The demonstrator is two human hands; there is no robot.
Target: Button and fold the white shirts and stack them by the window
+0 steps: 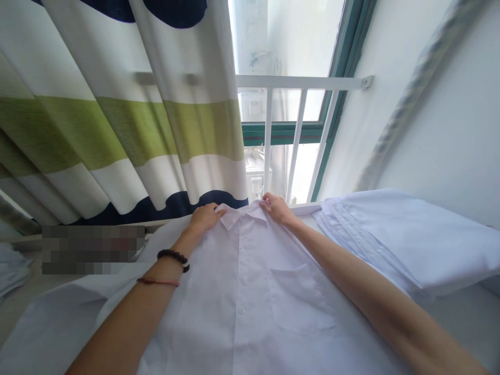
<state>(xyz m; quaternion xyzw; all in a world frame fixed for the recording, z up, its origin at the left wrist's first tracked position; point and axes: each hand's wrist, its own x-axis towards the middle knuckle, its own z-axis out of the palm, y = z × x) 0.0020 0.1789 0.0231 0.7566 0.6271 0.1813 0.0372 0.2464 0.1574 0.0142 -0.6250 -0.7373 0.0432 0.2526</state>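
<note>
A white button-up shirt [219,291] lies spread out face up, its collar at the far end and its buttoned front running toward me. On its right half a chest pocket shows. My left hand [206,216] pinches the left side of the collar between thumb and fingers. At the collar's right side, my right hand [276,208] grips the fabric in the same way. Both arms reach forward over the shirt, and the right forearm hides part of its right edge. A dark bead bracelet and a thin red cord circle my left wrist.
Folded white garments [406,239] are stacked at the right. A striped curtain [117,125] hangs at the back left. Behind the shirt stands a white railing [299,82] before a green-framed window. More folded cloth [13,268] lies at the far left, beside a blurred-out patch.
</note>
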